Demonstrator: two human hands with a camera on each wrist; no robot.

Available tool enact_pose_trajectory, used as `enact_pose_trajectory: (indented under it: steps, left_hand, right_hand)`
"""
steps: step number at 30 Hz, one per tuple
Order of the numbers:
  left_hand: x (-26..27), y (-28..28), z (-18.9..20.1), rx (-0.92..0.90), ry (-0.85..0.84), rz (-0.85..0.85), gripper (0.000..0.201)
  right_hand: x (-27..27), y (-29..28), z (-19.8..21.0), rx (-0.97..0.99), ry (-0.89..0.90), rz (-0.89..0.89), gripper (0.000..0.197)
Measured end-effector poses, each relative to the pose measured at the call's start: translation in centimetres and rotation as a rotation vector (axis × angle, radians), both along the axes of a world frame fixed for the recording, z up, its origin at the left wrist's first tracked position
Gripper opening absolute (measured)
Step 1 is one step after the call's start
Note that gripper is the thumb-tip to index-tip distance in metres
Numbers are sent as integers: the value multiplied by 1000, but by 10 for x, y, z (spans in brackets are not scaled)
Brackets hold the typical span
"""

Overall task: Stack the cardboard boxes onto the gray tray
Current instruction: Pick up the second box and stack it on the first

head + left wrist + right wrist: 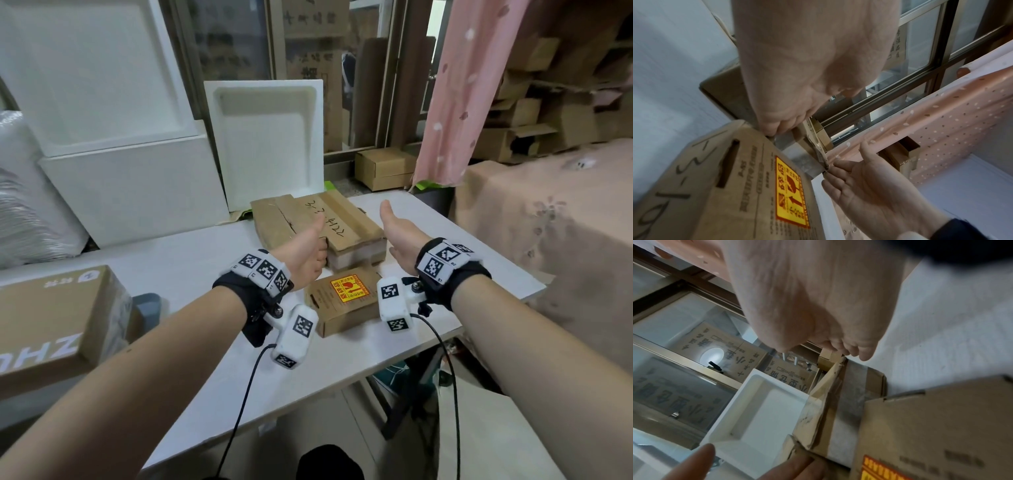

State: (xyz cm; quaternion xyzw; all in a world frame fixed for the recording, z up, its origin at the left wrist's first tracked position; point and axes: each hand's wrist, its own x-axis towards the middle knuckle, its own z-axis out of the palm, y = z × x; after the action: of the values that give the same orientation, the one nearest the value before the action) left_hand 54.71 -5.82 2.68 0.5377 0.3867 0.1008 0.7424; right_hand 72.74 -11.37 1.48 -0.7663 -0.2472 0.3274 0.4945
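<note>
A flat, worn cardboard box (342, 222) with handwriting on top lies in the middle of the white table. My left hand (313, 245) grips its near left edge, thumb laid on the top and fingers curled against the side (772, 128). My right hand (394, 229) is open, fingers straight, at the box's right side (851, 394); its fingertips (835, 164) reach the box corner. A small cardboard box (346, 303) with a red and yellow sticker sits just in front of it, between my wrists. At the left, a large printed cardboard box (51, 325) rests on the gray tray (147, 303).
White foam lids and boxes (270, 144) lean against the window behind the table. A pink curtain (462, 102) hangs at the right over a cloth-covered surface (548, 222). More cardboard boxes (383, 169) stand on the floor beyond. The table's front right edge (411, 356) is close.
</note>
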Motion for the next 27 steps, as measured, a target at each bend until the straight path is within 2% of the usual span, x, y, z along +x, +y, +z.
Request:
enact_pose_trajectory:
  steps: [3,6,8,10,13,15,23,27]
  left_hand:
    - [4,0,-2,4,6,12,93]
    - [6,2,-4,16,17,12,90]
    - [8,5,-5,36,29,15,91]
    - [10,6,-7,45,42,33,92]
    - [12,8,-8,52,28,60,88]
    - [12,8,-5,45,21,49,89]
    - [5,0,12,55,-36,10,94]
    - [-2,-8,25,78,-76,-18,84]
  right_hand:
    - [-4,1,-2,-46,4,10,98]
    - [15,14,-28,-95,-3,46,133]
    - [31,27,-48,-115,-1,50,136]
    - [24,22,-39,-93,32,35,129]
    - [-4,6,-8,-27,90,14,95]
    - [-5,4,-5,25,138,-5,82]
    - [-9,-10,3,143,260,-2,77]
    - [-16,-19,18,163,234,20,81]
